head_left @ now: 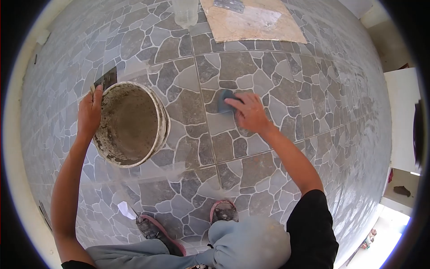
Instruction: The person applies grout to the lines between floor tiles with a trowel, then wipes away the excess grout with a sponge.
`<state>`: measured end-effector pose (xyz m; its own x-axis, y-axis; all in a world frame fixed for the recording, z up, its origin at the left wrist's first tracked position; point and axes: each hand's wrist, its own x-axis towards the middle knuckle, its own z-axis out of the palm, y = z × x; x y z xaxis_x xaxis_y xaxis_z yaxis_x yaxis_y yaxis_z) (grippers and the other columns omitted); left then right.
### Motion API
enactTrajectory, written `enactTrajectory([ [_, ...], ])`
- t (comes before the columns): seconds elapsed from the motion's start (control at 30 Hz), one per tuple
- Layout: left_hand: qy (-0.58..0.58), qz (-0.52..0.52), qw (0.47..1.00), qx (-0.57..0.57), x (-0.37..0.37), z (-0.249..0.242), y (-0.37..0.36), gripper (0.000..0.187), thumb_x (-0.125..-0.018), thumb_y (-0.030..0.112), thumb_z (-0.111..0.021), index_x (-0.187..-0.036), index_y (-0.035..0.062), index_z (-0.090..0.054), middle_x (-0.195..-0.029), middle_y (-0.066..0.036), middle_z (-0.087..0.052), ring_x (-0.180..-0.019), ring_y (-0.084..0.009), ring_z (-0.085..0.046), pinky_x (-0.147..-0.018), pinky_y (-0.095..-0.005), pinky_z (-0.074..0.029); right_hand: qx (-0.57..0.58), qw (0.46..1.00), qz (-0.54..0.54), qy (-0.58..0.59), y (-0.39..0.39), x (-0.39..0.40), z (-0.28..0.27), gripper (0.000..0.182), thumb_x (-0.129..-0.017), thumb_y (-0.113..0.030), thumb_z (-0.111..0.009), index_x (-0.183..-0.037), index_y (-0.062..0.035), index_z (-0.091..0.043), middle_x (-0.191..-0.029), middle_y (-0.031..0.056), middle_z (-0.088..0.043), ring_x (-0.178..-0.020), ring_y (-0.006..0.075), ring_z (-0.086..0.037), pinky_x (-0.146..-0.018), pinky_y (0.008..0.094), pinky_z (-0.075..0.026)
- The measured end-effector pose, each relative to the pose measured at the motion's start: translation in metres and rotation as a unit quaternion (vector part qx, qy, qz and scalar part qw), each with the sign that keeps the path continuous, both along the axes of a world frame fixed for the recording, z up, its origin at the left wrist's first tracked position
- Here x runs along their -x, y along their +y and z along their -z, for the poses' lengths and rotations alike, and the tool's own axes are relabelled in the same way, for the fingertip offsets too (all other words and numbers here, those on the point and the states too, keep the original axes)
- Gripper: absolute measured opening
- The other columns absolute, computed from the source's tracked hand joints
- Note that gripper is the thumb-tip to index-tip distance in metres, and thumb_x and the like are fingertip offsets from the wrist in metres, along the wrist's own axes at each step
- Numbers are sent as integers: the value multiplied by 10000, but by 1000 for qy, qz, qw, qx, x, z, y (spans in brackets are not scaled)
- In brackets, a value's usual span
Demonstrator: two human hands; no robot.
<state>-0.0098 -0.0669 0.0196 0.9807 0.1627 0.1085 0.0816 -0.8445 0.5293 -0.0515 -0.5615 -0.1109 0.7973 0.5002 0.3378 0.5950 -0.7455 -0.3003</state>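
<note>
My left hand (91, 112) is closed at the left rim of a round bucket (162, 121), with a putty knife between its fingers. The knife's dark, flat blade (107, 78) points up and away, just beyond the rim. Grey-brown paste (132, 119) lies inside the bucket and coats its inner wall. My right hand (251, 112) grips a small blue-grey flat tool (224, 102) low over the stone-patterned floor tiles (233, 65). The tool is slightly blurred and partly covered by my fingers. It overlaps a tile close to a straight joint line.
A beige board (251, 31) with a grey piece (229, 5) on it lies ahead. Left of the board stands a clear plastic container (185, 13). Near my shoes (224, 211) is a white scrap (127, 210). A white cabinet-like block (403, 121) stands at the right.
</note>
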Motion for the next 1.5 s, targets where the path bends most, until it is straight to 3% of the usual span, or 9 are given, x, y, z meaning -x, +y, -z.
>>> enactTrajectory([
  [0.13, 28, -5, 1000, -3, 2, -9, -5, 542, -1063, 432, -484, -947, -74, -642, -755, -228, -618, -724, -281, -571, -734, -436, -456, 99, 846, 521, -55, -139, -121, 27, 365, -943, -234, -609, -1300, -162, -635, -1265, 165, -594, -1171, 387, -559, -966, 515, -451],
  [0.23, 25, -12, 1000, 7, 2, -5, -4, 550, -1053, 441, -496, -927, -77, -632, -728, -234, -593, -692, -309, -546, -718, -442, -453, 109, 771, 627, 21, -121, -166, 26, 364, -941, -246, -604, -1286, -131, -617, -1264, 196, -571, -1182, 395, -554, -968, 525, -450],
  [0.47, 6, -3, 1000, 19, 4, -10, -10, 564, -1043, 452, -500, -915, -81, -634, -750, -284, -604, -724, -430, -576, -726, -478, -457, -43, 990, 124, -50, 146, -148, 39, 448, -850, -142, -637, -1298, -159, -641, -1145, 135, -604, -1095, 348, -587, -913, 481, -480],
  [0.73, 34, -6, 999, -8, 1, -1, 1, 589, -1032, 503, -480, -1031, -56, -666, -876, -290, -668, -893, -445, -649, -832, -465, -482, 64, 995, 70, -2, 136, -162, 15, 472, -806, -109, -673, -1263, -224, -696, -1222, 70, -637, -1143, 294, -582, -944, 449, -468],
  [1.0, 44, 8, 999, -6, -1, -4, 2, 620, -1018, 554, -481, -1110, -25, -684, -928, -237, -705, -933, -361, -673, -888, -421, -481, 19, 945, -210, 252, 47, 181, -32, 488, -635, 21, -683, -1093, -139, -739, -1139, 107, -623, -1116, 322, -579, -993, 450, -427],
  [1.1, 37, 13, 999, -3, -1, -3, 1, 637, -1014, 563, -480, -1098, -35, -684, -922, -232, -705, -929, -352, -671, -888, -420, -479, 23, 960, -173, 217, 36, 144, -33, 472, -634, 17, -679, -1072, -146, -739, -1139, 112, -623, -1120, 323, -577, -979, 455, -422],
  [1.27, 8, 37, 998, -52, 1, -5, 3, 647, -1023, 555, -467, -1010, -58, -674, -874, -235, -683, -888, -361, -658, -846, -445, -468, -16, 997, -35, -64, 115, -89, 15, 492, -784, -25, -648, -1245, -192, -688, -1172, 122, -641, -1094, 328, -614, -894, 458, -488],
  [1.37, 8, 27, 999, -16, -2, 2, 9, 642, -1030, 543, -461, -963, -64, -659, -851, -249, -667, -859, -391, -641, -822, -468, -458, -19, 984, 161, -69, 161, -182, 35, 500, -805, -68, -658, -1278, -224, -682, -1178, 112, -655, -1099, 346, -623, -922, 454, -514],
  [1.5, -18, 54, 998, -12, -4, 8, 15, 636, -1037, 533, -460, -939, -66, -647, -857, -267, -661, -850, -423, -622, -819, -475, -453, -26, 999, 31, 1, 177, -137, 22, 472, -786, -38, -652, -1228, -192, -712, -1185, 131, -662, -1113, 351, -621, -946, 446, -515],
])
